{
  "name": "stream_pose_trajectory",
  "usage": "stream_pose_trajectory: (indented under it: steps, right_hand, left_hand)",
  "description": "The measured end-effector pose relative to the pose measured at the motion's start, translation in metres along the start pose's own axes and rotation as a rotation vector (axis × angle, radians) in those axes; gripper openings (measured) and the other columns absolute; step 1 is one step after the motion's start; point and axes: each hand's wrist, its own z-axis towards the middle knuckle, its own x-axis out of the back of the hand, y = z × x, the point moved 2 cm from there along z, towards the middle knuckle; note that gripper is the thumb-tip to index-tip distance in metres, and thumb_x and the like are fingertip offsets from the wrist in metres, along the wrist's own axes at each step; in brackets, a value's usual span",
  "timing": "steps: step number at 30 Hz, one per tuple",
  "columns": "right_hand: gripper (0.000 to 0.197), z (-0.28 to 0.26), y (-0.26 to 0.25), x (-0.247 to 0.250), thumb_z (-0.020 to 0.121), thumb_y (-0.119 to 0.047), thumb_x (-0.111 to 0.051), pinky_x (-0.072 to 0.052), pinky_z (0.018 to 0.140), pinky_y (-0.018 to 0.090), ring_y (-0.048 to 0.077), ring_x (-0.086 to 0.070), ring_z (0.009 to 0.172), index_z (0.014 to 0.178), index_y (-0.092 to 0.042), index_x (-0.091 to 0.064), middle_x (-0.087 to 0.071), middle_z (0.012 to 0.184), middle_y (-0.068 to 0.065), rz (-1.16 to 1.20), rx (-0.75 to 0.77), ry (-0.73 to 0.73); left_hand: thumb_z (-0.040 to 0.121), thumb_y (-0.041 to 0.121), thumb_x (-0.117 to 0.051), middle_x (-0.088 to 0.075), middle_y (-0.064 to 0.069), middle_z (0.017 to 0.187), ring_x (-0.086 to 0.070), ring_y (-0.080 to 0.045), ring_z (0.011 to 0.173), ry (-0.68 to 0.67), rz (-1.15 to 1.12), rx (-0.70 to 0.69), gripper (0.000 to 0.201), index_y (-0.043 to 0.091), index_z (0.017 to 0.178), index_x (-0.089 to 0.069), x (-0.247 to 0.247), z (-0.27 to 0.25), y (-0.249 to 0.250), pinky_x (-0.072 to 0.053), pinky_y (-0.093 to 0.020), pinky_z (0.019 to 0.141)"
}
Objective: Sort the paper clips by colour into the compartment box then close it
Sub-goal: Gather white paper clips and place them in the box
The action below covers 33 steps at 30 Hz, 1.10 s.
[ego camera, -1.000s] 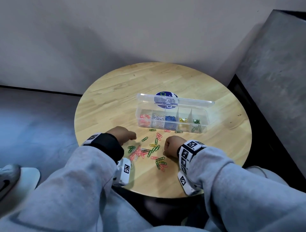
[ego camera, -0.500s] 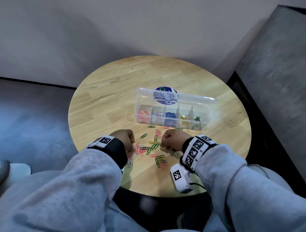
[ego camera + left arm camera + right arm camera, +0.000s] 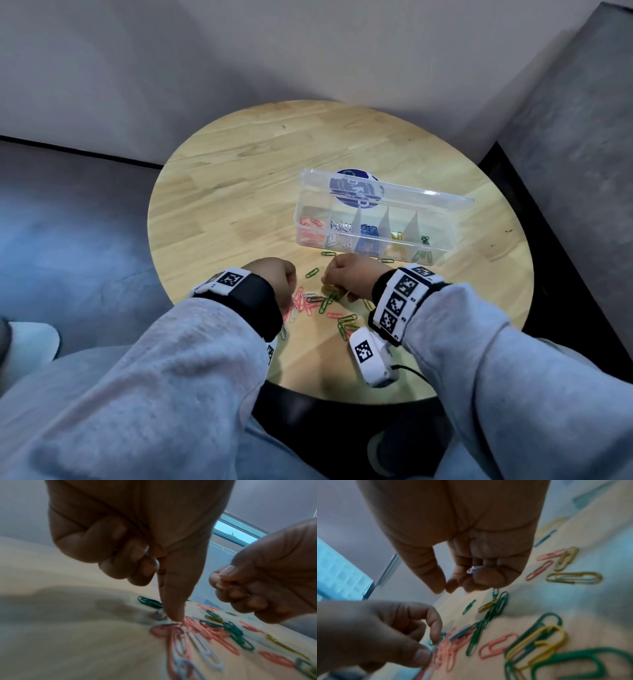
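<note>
The clear compartment box [image 3: 449, 236] stands on the round wooden table [image 3: 239, 192] with its lid [image 3: 428, 200] open. Its cells hold pink, white, blue, yellow and green clips, left to right. Loose paper clips [image 3: 325, 305] of mixed colours lie in front of it, between my hands. My left hand [image 3: 290, 278] keeps pale clips [image 3: 157, 563] tucked in its curled fingers, while one straight digit [image 3: 175, 607] touches the pink and white clips [image 3: 197, 635]. My right hand [image 3: 329, 279] hovers just above the pile with a pale clip [image 3: 473, 569] inside its curled fingers [image 3: 488, 578].
A grey wall rises behind the table, and a dark grey block [image 3: 582, 171] stands close on the right. Grey floor lies to the left, with a white shoe [image 3: 27, 346] at the edge. Bare tabletop lies left of and behind the box.
The left hand has drawn back from the table's left onto the clip pile. The right hand has shifted forward and left towards it. The box has stayed put.
</note>
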Motion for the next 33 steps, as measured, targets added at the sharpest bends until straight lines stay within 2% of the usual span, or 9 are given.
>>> stream_pose_trajectory:
  steps: [5, 9, 12, 14, 20, 24, 27, 31, 33]
  right_hand:
    - [0.009, -0.001, -0.014, -0.016, 0.082, -0.017, -0.066, -0.034, 0.053, 0.02, 0.015, -0.05, 0.078, 0.087, -0.02, -0.058, -0.047, 0.07, -0.011, -0.47, 0.155, 0.029]
    - [0.013, -0.001, -0.016, -0.024, 0.084, -0.012, -0.058, -0.036, 0.056, 0.024, 0.017, -0.05, 0.08, 0.095, -0.017, -0.062, -0.055, 0.086, -0.003, -0.584, 0.169, 0.042]
    - [0.008, 0.002, -0.014, -0.024, 0.084, -0.01, -0.055, -0.038, 0.055, 0.025, 0.018, -0.051, 0.079, 0.079, -0.017, -0.057, -0.057, 0.087, 0.001, -0.604, 0.134, 0.014]
    - [0.019, 0.004, -0.007, -0.021, 0.083, -0.012, -0.057, -0.04, 0.056, 0.024, 0.018, -0.051, 0.077, 0.068, -0.019, -0.05, -0.058, 0.084, 0.001, -0.556, 0.109, 0.013]
    - [0.027, 0.002, 0.009, -0.01, 0.08, -0.028, -0.072, -0.046, 0.073, 0.027, 0.015, -0.054, 0.078, 0.063, -0.022, -0.052, -0.06, 0.078, -0.002, -0.405, 0.073, 0.007]
    - [0.025, -0.006, 0.011, 0.0, 0.08, -0.026, -0.072, -0.041, 0.055, 0.021, 0.01, -0.051, 0.061, 0.063, -0.023, -0.054, -0.056, 0.062, -0.008, -0.327, 0.066, 0.019]
    - [0.026, -0.005, 0.016, 0.007, 0.081, -0.015, -0.07, -0.036, 0.041, 0.019, 0.006, -0.049, 0.04, 0.063, -0.018, -0.051, -0.055, 0.048, -0.005, -0.113, 0.022, -0.016]
    - [0.032, -0.002, 0.025, 0.006, 0.08, 0.003, -0.062, -0.032, 0.042, 0.023, 0.018, -0.045, 0.045, 0.062, -0.013, -0.043, -0.055, 0.054, 0.01, 0.173, -0.003, -0.042]
    - [0.032, -0.002, 0.025, 0.001, 0.083, 0.011, -0.054, -0.033, 0.037, 0.019, 0.017, -0.045, 0.042, 0.064, -0.011, -0.041, -0.054, 0.055, 0.013, 0.251, 0.002, -0.072]
  left_hand:
    - [0.077, 0.012, -0.063, -0.058, 0.007, 0.081, -0.051, -0.015, 0.074, -0.045, 0.023, -0.006, 0.016, 0.024, 0.072, -0.054, 0.0, 0.001, 0.002, -0.033, -0.02, 0.05]
    - [0.079, 0.015, -0.064, -0.064, 0.001, 0.083, -0.053, -0.018, 0.075, -0.059, 0.015, 0.03, 0.007, 0.021, 0.08, -0.062, -0.002, 0.002, 0.001, -0.039, -0.023, 0.063]
    - [0.079, 0.018, -0.065, -0.065, -0.003, 0.082, -0.053, -0.02, 0.073, -0.052, 0.02, 0.046, 0.001, 0.018, 0.079, -0.065, -0.003, 0.002, -0.001, -0.039, -0.024, 0.064]
    - [0.079, 0.019, -0.066, -0.062, -0.001, 0.08, -0.052, -0.02, 0.073, -0.064, 0.016, 0.046, 0.005, 0.02, 0.076, -0.062, -0.003, 0.003, -0.002, -0.038, -0.024, 0.063]
    - [0.074, 0.018, -0.072, -0.063, 0.004, 0.086, -0.055, -0.017, 0.079, -0.007, 0.012, 0.051, 0.024, 0.022, 0.066, -0.05, 0.002, 0.002, -0.004, -0.034, -0.021, 0.056]
    - [0.076, 0.02, -0.073, -0.071, -0.002, 0.093, -0.062, -0.02, 0.084, -0.03, 0.016, 0.074, 0.008, 0.019, 0.076, -0.065, 0.004, -0.001, -0.004, -0.039, -0.023, 0.065]
    - [0.076, 0.023, -0.072, -0.073, -0.004, 0.092, -0.067, -0.023, 0.089, -0.036, 0.018, 0.093, 0.014, 0.013, 0.085, -0.072, 0.003, -0.004, -0.002, -0.041, -0.023, 0.064]
    - [0.076, 0.022, -0.068, -0.063, -0.001, 0.073, -0.056, -0.02, 0.072, -0.06, -0.059, 0.069, 0.008, 0.017, 0.071, -0.065, 0.007, -0.009, -0.001, -0.041, -0.023, 0.064]
    - [0.077, 0.022, -0.067, -0.061, 0.0, 0.07, -0.053, -0.018, 0.066, -0.05, -0.155, 0.053, 0.01, 0.018, 0.07, -0.061, 0.016, -0.012, -0.001, -0.041, -0.023, 0.065]
